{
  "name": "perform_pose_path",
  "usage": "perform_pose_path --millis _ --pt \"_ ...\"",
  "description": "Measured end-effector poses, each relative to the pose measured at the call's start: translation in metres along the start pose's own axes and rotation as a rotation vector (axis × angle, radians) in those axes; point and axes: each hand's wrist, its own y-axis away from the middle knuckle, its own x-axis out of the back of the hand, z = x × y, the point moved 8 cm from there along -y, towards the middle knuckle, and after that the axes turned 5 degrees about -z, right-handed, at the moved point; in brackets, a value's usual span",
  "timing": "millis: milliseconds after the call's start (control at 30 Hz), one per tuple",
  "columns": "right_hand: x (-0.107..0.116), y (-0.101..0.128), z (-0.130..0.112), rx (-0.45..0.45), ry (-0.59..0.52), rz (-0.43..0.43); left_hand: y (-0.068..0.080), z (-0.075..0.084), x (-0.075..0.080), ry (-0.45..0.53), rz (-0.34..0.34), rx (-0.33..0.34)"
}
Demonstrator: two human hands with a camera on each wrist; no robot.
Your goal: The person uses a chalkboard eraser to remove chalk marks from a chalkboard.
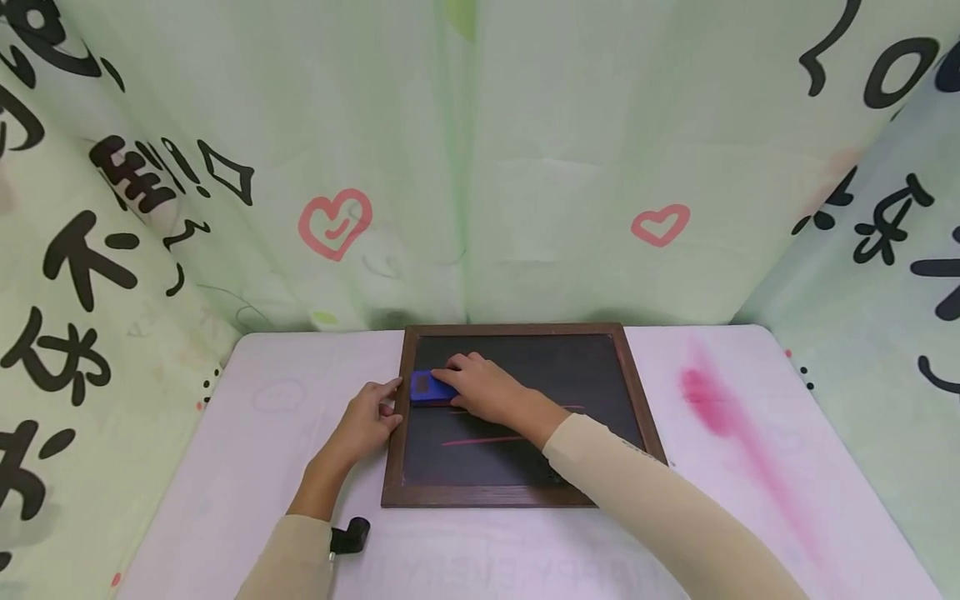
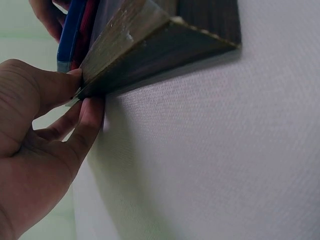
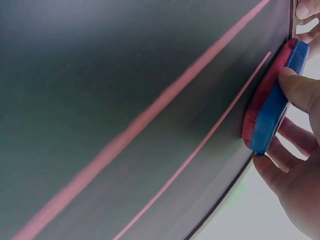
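Note:
A small blackboard [image 1: 480,467] in a brown wooden frame lies on the table. My right hand [image 1: 487,388] grips a blue eraser [image 1: 423,386] at the board's left side; in the right wrist view its red felt [image 3: 267,92] faces the black surface. Two pink chalk lines [image 3: 165,97] run across the board, partly hidden by the right arm in the head view. My left hand [image 1: 367,422] pinches the left edge of the frame [image 2: 130,45], thumb on top and fingers at its lower side, close by the eraser.
A white table [image 1: 300,450] carries the board, with a pink smear [image 1: 705,396] on its right side. Light green curtains [image 1: 540,167] with black writing and pink hearts hang behind and at both sides. A black strap piece [image 1: 351,536] sits at the left wrist.

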Motion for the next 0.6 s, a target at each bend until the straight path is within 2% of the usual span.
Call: perform_pose_path --millis 333,600 --pt "0.0 0.01 0.014 -0.01 -0.062 -0.003 -0.001 0.0 -0.001 -0.015 0.005 -0.013" --pt "0.001 0.031 0.039 -0.03 -0.12 0.005 0.001 -0.001 -0.001 -0.005 -0.007 0.005"
